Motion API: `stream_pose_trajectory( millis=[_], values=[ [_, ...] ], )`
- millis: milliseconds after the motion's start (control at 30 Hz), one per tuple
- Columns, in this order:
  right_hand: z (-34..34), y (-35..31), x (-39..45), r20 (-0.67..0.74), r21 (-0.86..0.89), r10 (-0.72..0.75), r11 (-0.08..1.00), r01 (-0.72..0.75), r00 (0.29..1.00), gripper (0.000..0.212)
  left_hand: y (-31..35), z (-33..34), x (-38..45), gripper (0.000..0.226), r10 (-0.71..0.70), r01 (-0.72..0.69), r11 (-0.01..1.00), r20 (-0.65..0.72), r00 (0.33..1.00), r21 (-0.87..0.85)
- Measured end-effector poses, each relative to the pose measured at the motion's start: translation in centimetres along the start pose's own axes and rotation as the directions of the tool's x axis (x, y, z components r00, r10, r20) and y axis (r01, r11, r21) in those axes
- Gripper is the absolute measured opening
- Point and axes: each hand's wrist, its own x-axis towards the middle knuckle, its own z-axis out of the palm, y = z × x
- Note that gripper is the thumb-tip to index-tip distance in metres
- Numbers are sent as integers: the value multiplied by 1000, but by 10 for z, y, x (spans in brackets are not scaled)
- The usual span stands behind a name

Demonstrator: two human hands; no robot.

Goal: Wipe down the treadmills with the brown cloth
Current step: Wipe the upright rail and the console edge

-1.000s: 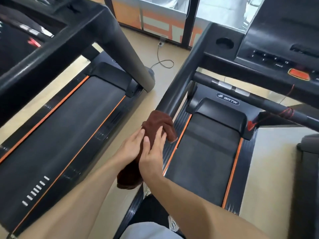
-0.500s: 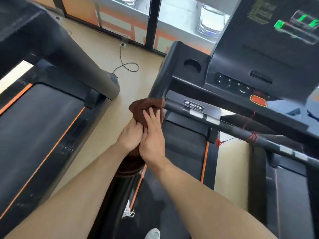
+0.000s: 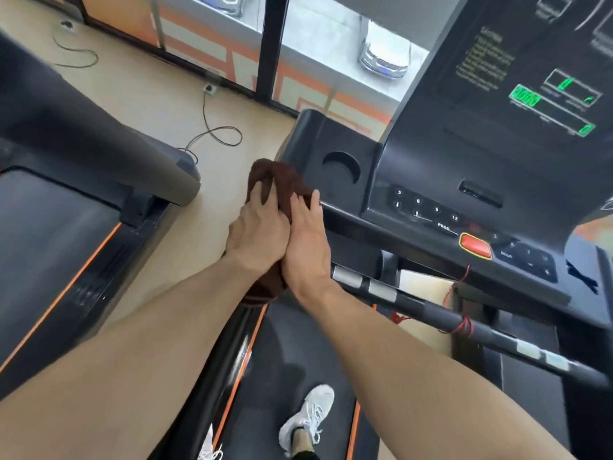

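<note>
Hands together on the brown cloth [image 3: 282, 184] at the treadmill console's [image 3: 335, 141] left corner: left hand [image 3: 257, 237] fingers curled gripping it, right hand [image 3: 306, 240] fingers straight, pressing alongside.

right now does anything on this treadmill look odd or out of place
Yes: red string is wound around the black crossbar below the console, one strand running up toward it. It looks improvised. Nothing else stands out.
</note>
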Motion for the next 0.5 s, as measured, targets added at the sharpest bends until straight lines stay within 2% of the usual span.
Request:
stream_pose_trajectory(
  millis=[67,200,300,500],
  values=[
    [-7,7,19,21,-165,-88,982,90,996,54,7,-1,15,54,-40,40,999,1,999,-22],
    [-29,17,69,103,-307,-208,923,230,973,55,27,-6,52,51,-102,102,994,2,995,-37],
    [-42,29,105,212,-403,-253,858,320,944,59,49,-4,74,46,-138,139,990,-30,990,35],
    [-70,56,169,289,-499,-271,776,386,918,59,79,15,132,49,-159,175,976,-125,979,131]
  ],
)
